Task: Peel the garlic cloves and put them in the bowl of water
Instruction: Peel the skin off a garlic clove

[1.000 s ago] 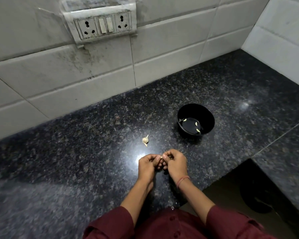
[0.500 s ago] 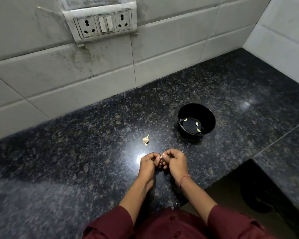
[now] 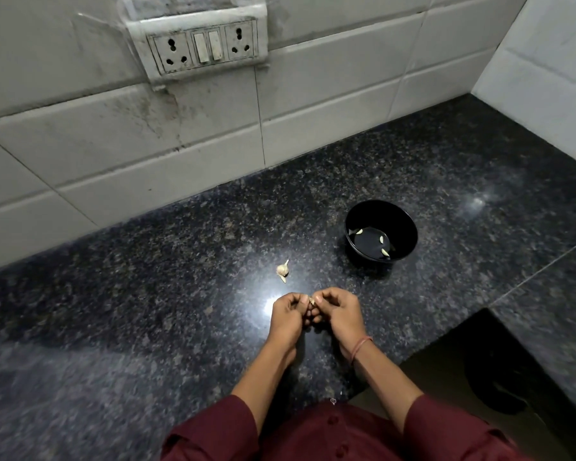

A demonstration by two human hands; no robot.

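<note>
My left hand (image 3: 288,316) and my right hand (image 3: 338,312) meet just above the dark granite counter (image 3: 147,311), fingers curled, pinching one small garlic clove (image 3: 312,301) between their fingertips. Most of that clove is hidden by the fingers. A piece of garlic bulb (image 3: 283,269) with papery skin lies on the counter just beyond my left hand. To the upper right stands a black bowl (image 3: 403,224) of water with three peeled cloves (image 3: 383,240) in it.
A white tiled wall with a socket and switch panel (image 3: 205,48) rises behind the counter. The counter's front edge steps back at the lower right, over a dark gap (image 3: 479,371). A side wall closes the right corner.
Both hands stay together on the clove, with only small finger movement. The bowl and the garlic piece have not moved.
</note>
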